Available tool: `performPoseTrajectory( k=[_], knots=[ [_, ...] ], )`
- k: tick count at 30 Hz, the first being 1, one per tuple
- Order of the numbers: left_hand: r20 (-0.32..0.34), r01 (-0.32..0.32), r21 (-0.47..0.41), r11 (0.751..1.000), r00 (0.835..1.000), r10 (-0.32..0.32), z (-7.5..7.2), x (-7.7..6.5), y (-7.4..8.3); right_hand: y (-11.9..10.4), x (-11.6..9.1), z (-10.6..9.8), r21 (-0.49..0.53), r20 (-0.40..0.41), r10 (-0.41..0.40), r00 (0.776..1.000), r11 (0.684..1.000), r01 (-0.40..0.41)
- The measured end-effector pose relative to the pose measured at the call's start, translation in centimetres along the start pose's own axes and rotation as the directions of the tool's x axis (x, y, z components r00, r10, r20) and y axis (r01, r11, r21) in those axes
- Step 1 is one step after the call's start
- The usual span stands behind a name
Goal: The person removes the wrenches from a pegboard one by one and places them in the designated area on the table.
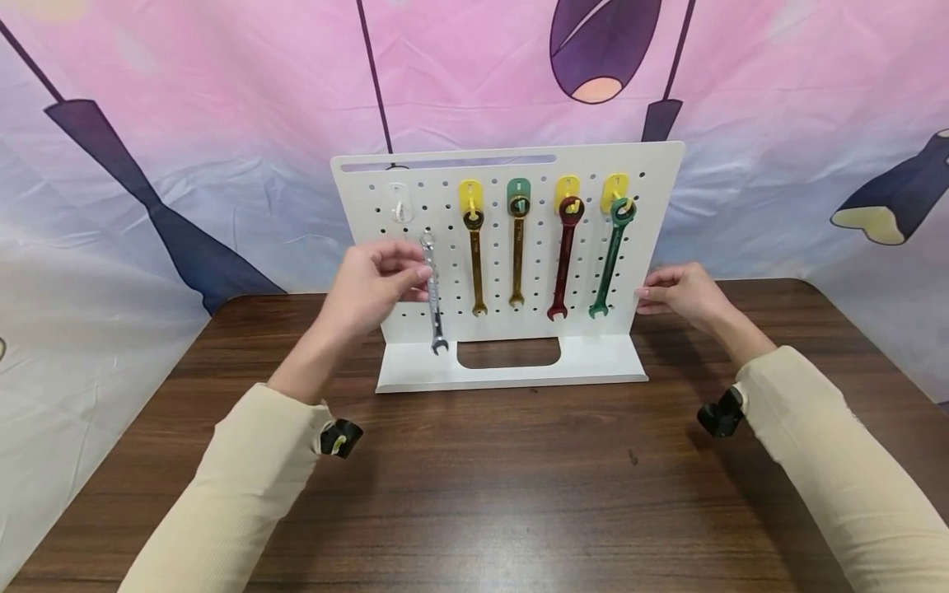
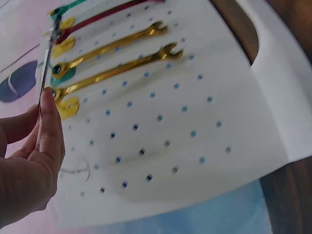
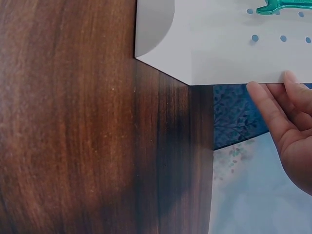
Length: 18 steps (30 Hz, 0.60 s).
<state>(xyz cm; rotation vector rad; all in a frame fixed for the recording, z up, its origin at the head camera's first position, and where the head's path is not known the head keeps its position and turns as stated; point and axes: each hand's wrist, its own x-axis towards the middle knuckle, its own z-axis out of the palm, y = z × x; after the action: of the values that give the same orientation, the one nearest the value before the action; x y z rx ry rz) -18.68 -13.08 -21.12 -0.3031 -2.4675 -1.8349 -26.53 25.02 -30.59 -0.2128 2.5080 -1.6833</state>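
A silver combination wrench [image 1: 434,296] is pinched between the thumb and fingers of my left hand [image 1: 374,280]. It hangs nearly upright in front of the white pegboard [image 1: 452,329], ring end up. The transparent hook [image 1: 400,204] at the board's upper left is bare, just above and left of the wrench's ring. In the left wrist view the silver wrench [image 2: 45,66] shows almost edge-on. My right hand [image 1: 685,292] grips the board's right edge; the right wrist view shows its thumb [image 3: 289,77] overlapping the front face.
Two gold wrenches [image 1: 477,263] [image 1: 517,255], a red wrench [image 1: 565,263] and a green wrench [image 1: 611,259] hang from hooks across the board. The board's flat foot [image 1: 415,375] stands on a dark wooden table [image 1: 489,478]. A patterned cloth [image 1: 245,165] hangs behind.
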Motion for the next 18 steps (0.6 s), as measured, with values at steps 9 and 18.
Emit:
performPoseTrajectory(
  k=[9,18],
  knots=[
    [0.107,0.091,0.01,0.996,0.99,-0.091,2.7,-0.4,-2.8,0.0,-0.1,-0.1,0.013,0.011,0.008,1.0,1.0,-0.008],
    [0.192,0.244,-0.127,0.961,0.957,-0.218,6.4,-1.0,-5.4,-0.1,-0.1,-0.1,0.021,0.016,0.004,1.0,1.0,-0.004]
  ],
)
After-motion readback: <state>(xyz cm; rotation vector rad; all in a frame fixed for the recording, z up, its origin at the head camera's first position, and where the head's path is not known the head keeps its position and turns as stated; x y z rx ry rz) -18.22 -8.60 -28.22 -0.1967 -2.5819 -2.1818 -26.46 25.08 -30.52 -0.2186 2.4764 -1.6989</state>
